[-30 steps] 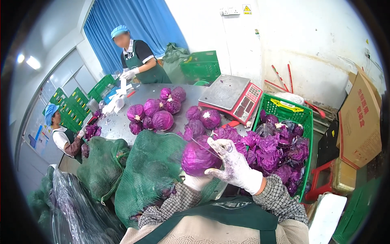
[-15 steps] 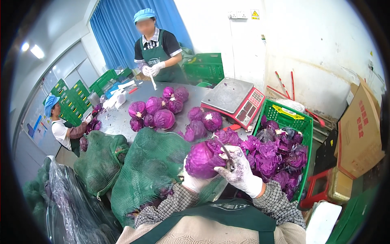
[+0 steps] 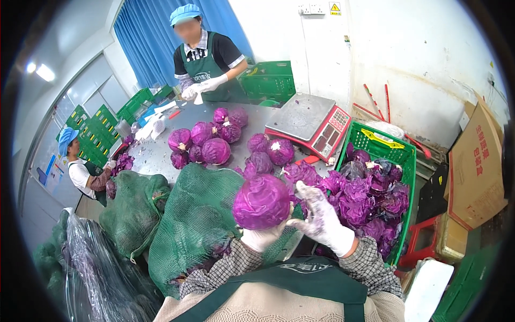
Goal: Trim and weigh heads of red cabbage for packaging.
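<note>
A trimmed red cabbage point(image 3: 261, 201) rests in my left hand point(image 3: 261, 239), whose white glove cups it from below. Close to its right side is my right hand point(image 3: 326, 222), in a smudged white glove, thumb and fingers apart with nothing visible between them. Loose purple leaves point(image 3: 357, 201) are heaped just beyond that hand, spilling from a green crate point(image 3: 409, 185). Several more red cabbages point(image 3: 216, 151) sit on the metal table point(image 3: 161, 153) ahead. To the left of my left hand lies a full green mesh sack point(image 3: 188, 214).
A red scale point(image 3: 328, 137) with a grey pan stands behind the leaves. Across the table a co-worker point(image 3: 206, 64) holds something white; another person point(image 3: 83, 166) works at the far left. A second mesh sack point(image 3: 131, 214) and a cardboard box point(image 3: 476, 169) flank me.
My right hand has come away from the cabbage and opened; the leaf it was pulling no longer shows in it. The cabbage has turned and risen slightly in my left hand.
</note>
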The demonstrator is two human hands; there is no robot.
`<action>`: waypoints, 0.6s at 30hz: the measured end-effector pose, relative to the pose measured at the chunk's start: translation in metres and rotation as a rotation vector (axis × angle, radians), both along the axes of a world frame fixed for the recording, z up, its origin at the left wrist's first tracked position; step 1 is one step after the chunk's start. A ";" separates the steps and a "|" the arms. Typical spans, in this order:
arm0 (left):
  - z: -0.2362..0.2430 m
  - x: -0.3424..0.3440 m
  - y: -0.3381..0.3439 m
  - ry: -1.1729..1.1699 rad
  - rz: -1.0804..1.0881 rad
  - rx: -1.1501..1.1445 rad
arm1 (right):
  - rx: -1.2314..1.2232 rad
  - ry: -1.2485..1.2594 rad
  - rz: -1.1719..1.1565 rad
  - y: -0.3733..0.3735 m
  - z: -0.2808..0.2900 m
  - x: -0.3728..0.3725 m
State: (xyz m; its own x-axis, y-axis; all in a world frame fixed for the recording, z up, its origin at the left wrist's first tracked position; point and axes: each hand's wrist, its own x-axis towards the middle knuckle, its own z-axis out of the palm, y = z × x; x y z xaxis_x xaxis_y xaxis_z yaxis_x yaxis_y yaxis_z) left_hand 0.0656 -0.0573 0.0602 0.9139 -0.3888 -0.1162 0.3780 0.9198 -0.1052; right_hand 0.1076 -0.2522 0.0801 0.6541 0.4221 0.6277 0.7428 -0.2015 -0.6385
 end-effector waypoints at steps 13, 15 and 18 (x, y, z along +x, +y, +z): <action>-0.001 -0.012 -0.009 0.142 0.105 0.096 | -0.180 -0.076 -0.012 0.010 0.014 -0.023; -0.002 -0.013 -0.009 0.121 0.119 0.132 | -0.040 -0.190 -0.140 0.014 0.008 -0.027; -0.009 -0.015 -0.004 0.012 0.074 0.240 | 0.019 -0.152 -0.252 0.005 0.003 -0.018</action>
